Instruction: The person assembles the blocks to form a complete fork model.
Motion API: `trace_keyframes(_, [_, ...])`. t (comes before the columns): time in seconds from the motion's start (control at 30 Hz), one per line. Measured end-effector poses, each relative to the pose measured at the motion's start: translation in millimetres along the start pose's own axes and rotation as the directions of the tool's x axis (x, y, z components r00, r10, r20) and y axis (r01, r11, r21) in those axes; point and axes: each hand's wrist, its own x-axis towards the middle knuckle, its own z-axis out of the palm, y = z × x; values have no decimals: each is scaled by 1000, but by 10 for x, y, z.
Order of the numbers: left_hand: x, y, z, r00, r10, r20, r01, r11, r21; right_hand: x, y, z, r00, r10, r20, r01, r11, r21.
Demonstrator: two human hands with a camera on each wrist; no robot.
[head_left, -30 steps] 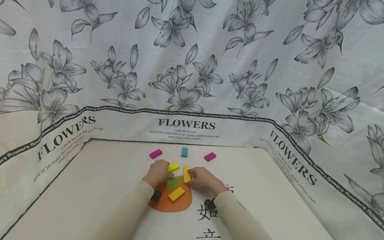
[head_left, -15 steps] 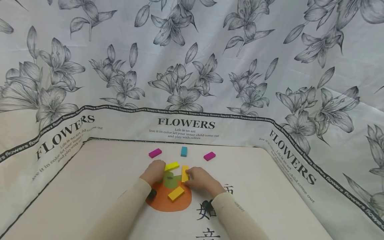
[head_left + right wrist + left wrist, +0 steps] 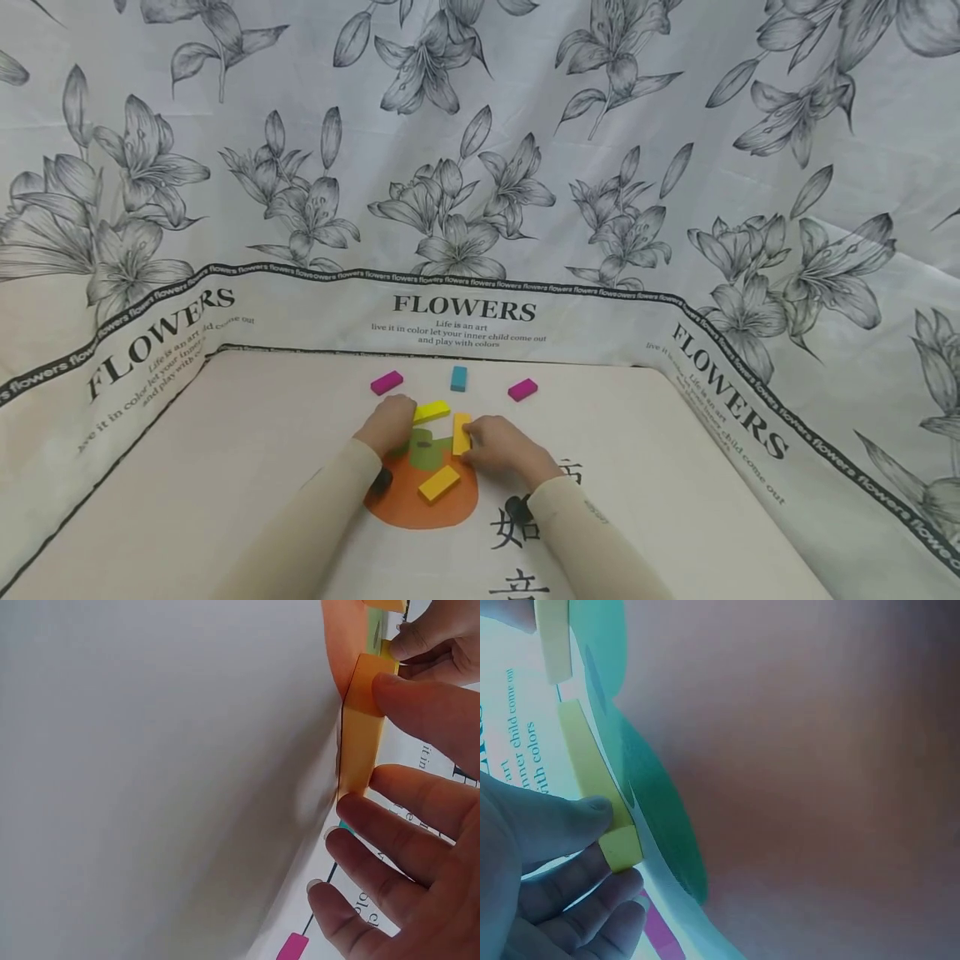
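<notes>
My left hand (image 3: pixel 387 425) pinches a bright yellow block (image 3: pixel 432 412) by its left end. In the left wrist view the thumb (image 3: pixel 592 814) lies on one side of that block, with fingers curled on the other. To its right, my right hand (image 3: pixel 498 446) holds an orange-yellow block (image 3: pixel 461 435), long side pointing away from me. The right wrist view has the thumb and fingertips at the edge of this orange block (image 3: pixel 361 727). A gap separates the two held blocks. Another orange-yellow block (image 3: pixel 439 483) lies nearer me on the printed orange fruit (image 3: pixel 405 508).
Behind the hands lie a magenta block (image 3: pixel 387 382), a blue block (image 3: pixel 458 378) and a second magenta block (image 3: pixel 522 389). The table (image 3: pixel 675 500) bears black printed characters (image 3: pixel 517 529). A flower-print curtain (image 3: pixel 465 321) borders the back and sides.
My left hand and the yellow block shifted slightly left, then a little away from me. My right hand and its orange block moved slightly left. The other blocks stay put.
</notes>
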Motion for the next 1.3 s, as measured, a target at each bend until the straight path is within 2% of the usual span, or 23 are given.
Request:
trace_keyframes(0.23, [74,-20,-7,998,45,-33,-45,999,27,-5,-10,-24,1000,1,9,-1,1000,6])
trace_keyframes(0.43, [136,-14,-28,998,55,-20,-55,998,20,14,-8,-11,1000,6,19,-6,1000,-23])
trace_keyframes(0.63, [252,15,-9,995,88,-38,-87,996,25,41,16,-20,1000,-4,26,4,999,-34])
trace_keyframes(0.87, [286,95,-59,998,54,-21,-54,998,-29,45,15,-58,1000,-11,28,12,1000,-28])
trace_keyframes(0.97, [296,121,-68,998,58,-23,-59,998,-28,44,16,-69,999,-15,29,16,999,-28])
trace_keyframes(1.2, [324,162,-52,999,36,-9,-37,995,-89,28,12,-43,1000,-6,30,7,1000,-21])
trace_keyframes(1.3, [330,176,-29,1000,31,-3,-31,996,-87,16,9,-25,1000,-6,30,7,1000,-25])
